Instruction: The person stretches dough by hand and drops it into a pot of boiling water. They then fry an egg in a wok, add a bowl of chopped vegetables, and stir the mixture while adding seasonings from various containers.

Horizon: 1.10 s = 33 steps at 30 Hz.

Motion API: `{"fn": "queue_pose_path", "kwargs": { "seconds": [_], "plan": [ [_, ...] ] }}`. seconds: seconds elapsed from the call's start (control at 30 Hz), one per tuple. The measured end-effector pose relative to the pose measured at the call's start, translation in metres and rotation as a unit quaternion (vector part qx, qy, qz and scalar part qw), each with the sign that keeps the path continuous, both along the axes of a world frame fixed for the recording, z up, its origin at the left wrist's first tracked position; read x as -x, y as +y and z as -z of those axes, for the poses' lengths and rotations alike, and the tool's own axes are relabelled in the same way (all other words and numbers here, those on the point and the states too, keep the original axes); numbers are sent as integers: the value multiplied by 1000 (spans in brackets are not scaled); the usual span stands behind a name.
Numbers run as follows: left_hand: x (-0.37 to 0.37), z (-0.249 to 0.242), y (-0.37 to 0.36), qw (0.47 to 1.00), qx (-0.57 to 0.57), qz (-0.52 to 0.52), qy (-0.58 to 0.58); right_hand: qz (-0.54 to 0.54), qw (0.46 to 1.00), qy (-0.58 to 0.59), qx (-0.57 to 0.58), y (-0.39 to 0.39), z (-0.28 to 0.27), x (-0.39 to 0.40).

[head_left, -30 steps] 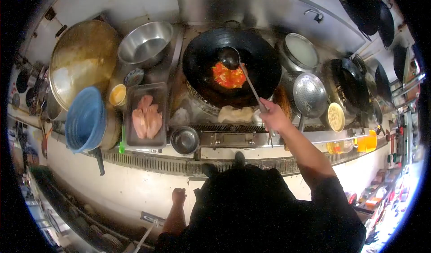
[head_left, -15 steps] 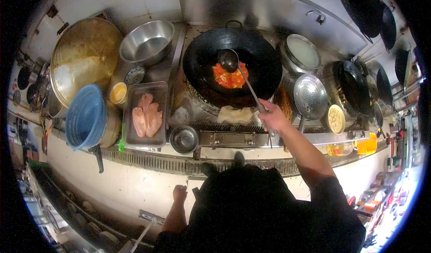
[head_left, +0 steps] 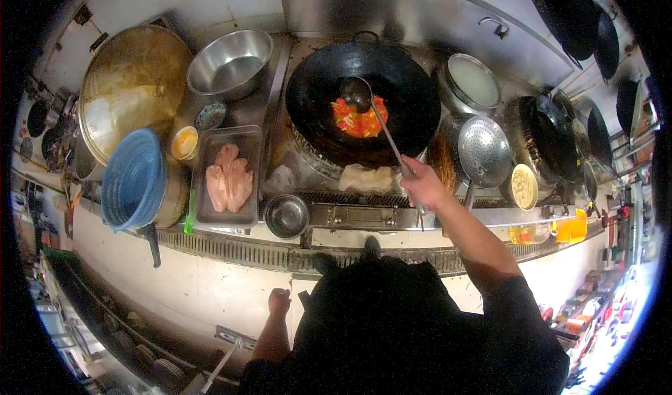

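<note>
Nearest the camera, the left hand [head_left: 279,301] hung low by the person's dark clothing, curled into a loose fist and holding nothing that could be seen. Above it ran the front edge of the steel counter [head_left: 231,251], and on it a small metal bowl [head_left: 285,216] sat just right of a tray [head_left: 203,216] holding pale raw meat [head_left: 228,178]. To the left of the tray a blue colander [head_left: 133,179] rested tilted on a pot. The right hand [head_left: 420,183] reached forward over the range, its fingers wrapped tight around the handle of a long ladle [head_left: 381,125] — the ladle slanted up and left from the fist, its cup lying at the far edge of the red and orange food [head_left: 357,120] in the black wok [head_left: 360,104]. A crumpled cloth [head_left: 367,178] lay at the wok's near rim, just left of that hand. Right of the wok stood a perforated strainer [head_left: 483,150] and a round lidded pot [head_left: 472,81]. Farther left, a steel bowl [head_left: 229,62] sat beside a big brass-coloured basin [head_left: 129,87] — both against the tiled back wall.
</note>
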<state>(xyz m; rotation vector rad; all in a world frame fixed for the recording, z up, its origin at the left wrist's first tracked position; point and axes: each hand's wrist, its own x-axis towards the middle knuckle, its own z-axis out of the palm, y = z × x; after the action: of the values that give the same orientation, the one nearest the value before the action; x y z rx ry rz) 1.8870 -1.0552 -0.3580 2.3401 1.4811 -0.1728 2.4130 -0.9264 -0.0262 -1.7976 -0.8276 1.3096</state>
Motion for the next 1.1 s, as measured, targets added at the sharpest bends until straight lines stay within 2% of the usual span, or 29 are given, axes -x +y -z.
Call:
{"fn": "queue_pose_path", "kwargs": {
  "seconds": [0.1, 0.13, 0.17, 0.2, 0.27, 0.33, 0.4, 0.43, 0.47, 0.5, 0.53, 0.57, 0.6, 0.63, 0.67, 0.73, 0.77, 0.83, 0.87, 0.93, 1.0, 1.1],
  "plan": [
    [-11, -21, 9, 997, 21, 45, 52, 4, 1000, -4, 3, 1, 2, 0],
    [-5, -2, 5, 997, 21, 45, 52, 8, 1000, -4, 1, 2, 5, -2],
    [6, 31, -3, 982, 111, -125, -92, 8, 1000, -4, 1, 3, 9, -4],
    [12, 49, -6, 909, 194, -288, -231, 22, 999, 29, -15, 3, 14, -7],
    [14, 50, -5, 926, 189, -256, -205, 37, 997, 61, -30, 4, 7, -7],
    [13, 50, -7, 940, 183, -225, -178, 106, 978, 182, -12, 3, -6, -9],
    [9, 48, -9, 890, 205, -359, -193, 115, 971, 209, -8, 2, -14, -11],
    [5, 36, -7, 889, 205, -360, -193, 126, 964, 236, -6, 1, -16, -12],
    [2, 13, -4, 959, 132, -220, -120, 126, 964, 236, -6, 0, -15, -15],
    [0, -1, -2, 995, 54, -72, -43, 115, 967, 228, -14, -1, -14, -17],
    [3, 6, -3, 995, 54, -73, -43, 105, 969, 220, -22, -1, -13, -18],
    [8, 22, -6, 979, 97, -145, -110, 105, 969, 220, -22, -3, -13, -16],
    [12, 34, -8, 951, 139, -215, -174, 70, 988, 133, -40, -6, -12, -12],
    [14, 39, -8, 951, 139, -215, -175, 34, 997, 45, -59, -8, -12, -10],
    [15, 43, -8, 956, 138, -201, -163, 34, 997, 45, -59, -10, -13, -10],
    [16, 47, -8, 961, 137, -186, -151, -29, 995, -93, -35, -13, -20, -11],
    [15, 48, -8, 959, 139, -191, -159, -29, 995, -93, -35, -15, -25, -10],
    [11, 41, -6, 956, 141, -195, -166, -78, 972, -220, 5, -18, -36, -8],
    [4, 26, -3, 961, 142, -193, -137, -78, 972, -220, 5, -20, -33, -9],
    [-2, 13, 2, 965, 142, -191, -108, -113, 921, -372, -21, -23, -26, -11],
    [-5, 9, 5, 1000, -5, 18, 18, -117, 916, -382, -33, -25, -25, -13],
    [-11, 7, 9, 999, 32, -9, 17, -135, 917, -371, -48, -25, -18, -23]
  ]
}}
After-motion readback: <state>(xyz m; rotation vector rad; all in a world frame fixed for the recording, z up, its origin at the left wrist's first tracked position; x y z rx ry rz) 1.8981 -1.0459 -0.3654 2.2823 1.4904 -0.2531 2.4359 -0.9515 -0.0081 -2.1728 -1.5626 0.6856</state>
